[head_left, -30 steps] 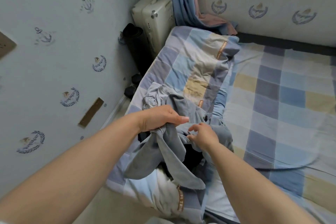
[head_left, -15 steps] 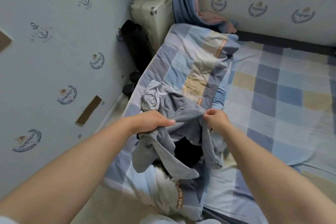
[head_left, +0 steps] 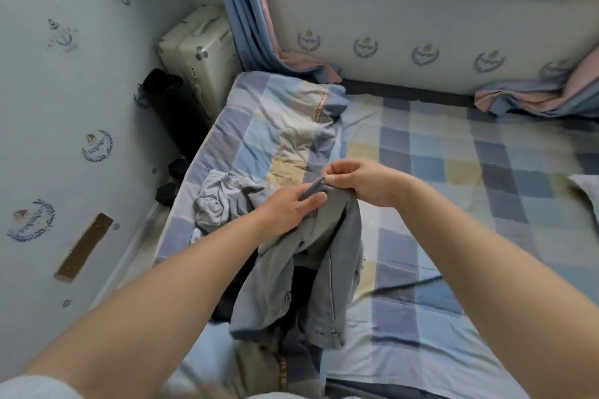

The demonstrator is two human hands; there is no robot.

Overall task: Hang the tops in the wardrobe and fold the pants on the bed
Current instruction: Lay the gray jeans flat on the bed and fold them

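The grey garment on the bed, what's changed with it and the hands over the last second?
The right hand moved up and now pinches the top edge of the grey garment, lifting it so it hangs lengthwise. The left hand slid along to hold the garment right beside it. The crumpled light grey garment stayed on the quilt.

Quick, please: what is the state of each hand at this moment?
Left hand: holds the grey garment, fingers fairly straight.
Right hand: pinches the garment's top edge.
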